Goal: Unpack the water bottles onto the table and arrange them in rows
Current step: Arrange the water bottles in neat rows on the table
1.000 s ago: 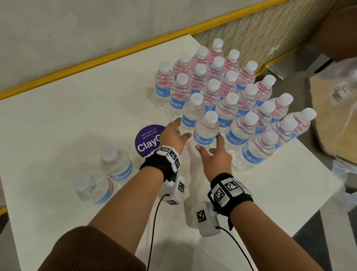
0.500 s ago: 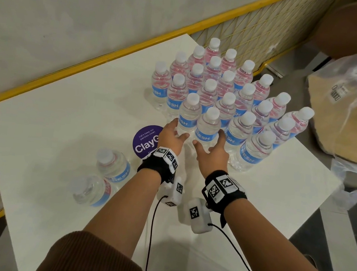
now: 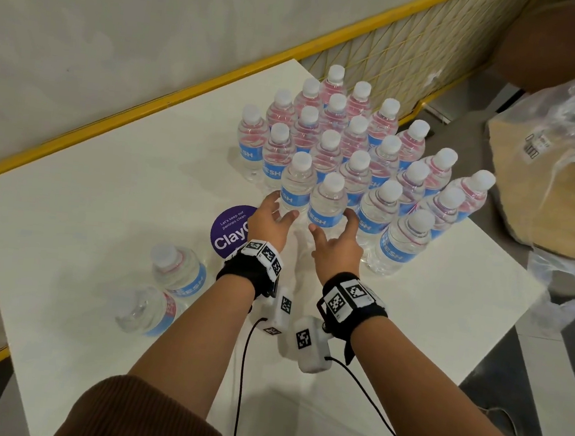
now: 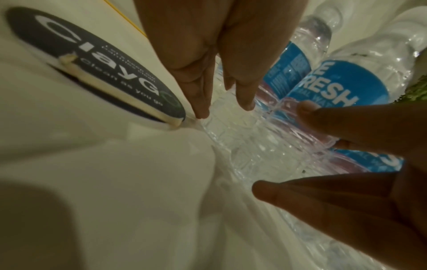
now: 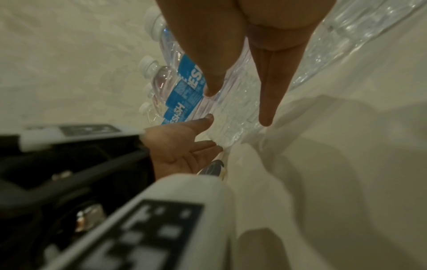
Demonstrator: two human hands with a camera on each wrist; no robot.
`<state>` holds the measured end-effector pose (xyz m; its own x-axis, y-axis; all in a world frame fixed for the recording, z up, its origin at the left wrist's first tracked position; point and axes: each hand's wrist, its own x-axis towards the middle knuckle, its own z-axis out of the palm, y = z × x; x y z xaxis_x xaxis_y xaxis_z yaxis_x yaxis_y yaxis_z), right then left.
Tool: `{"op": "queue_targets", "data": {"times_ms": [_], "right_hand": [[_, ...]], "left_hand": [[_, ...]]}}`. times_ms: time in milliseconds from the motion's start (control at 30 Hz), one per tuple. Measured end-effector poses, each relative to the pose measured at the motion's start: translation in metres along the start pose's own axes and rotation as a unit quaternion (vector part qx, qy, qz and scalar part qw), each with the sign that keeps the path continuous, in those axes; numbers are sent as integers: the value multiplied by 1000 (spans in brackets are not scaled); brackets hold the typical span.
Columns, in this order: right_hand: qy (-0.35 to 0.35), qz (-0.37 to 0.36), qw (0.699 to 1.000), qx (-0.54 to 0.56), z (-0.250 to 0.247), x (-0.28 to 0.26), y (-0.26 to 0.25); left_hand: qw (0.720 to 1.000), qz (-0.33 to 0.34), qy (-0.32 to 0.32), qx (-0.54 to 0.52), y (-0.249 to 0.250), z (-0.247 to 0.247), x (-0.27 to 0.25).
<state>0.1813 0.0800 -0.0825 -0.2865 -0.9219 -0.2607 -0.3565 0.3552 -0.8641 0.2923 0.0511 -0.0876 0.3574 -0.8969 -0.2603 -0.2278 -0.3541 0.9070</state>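
**Two hands squaring up the front of the bottle block**

On the white bench, two stray bottles lie on their sides at the left, unplaced. The left hand, fingers straight, touches the base of the front-left bottle; the right hand, also spread flat, touches the neighbouring bottle. Both stand at the near corner of the upright block. Full, thin-walled and ribbed, they likely feel hefty and slick and top-heavy; best pushed low or gripped around the blue label.
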Motion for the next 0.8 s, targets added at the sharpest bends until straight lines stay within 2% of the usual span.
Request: {"op": "queue_targets", "data": {"times_ms": [200,367,500,567,667,733,800], "right_hand": [[-41,-26,999,-12,-20,-12,3],[-118,-58,991,-34,-25,-44,11],[-185,-102,975,-66,-15,-73,3],[-219,-132,964,-76,-3,-89,-2],[-259,-192,944,-63,17,-112,-14],[-285,-208,934,-59,28,-125,-26],[-309,-218,924,-63,38,-133,-37]], "left_hand": [[999,15,-32,14,5,-6,-22],[996,87,20,-11,-7,-31,-69],[983,176,52,-4,-5,-57,-111],[973,220,73,10,1,-72,-129],[952,272,137,42,6,-96,-152],[917,319,211,111,2,-114,-164],[880,330,286,188,-8,-130,-170]]}}
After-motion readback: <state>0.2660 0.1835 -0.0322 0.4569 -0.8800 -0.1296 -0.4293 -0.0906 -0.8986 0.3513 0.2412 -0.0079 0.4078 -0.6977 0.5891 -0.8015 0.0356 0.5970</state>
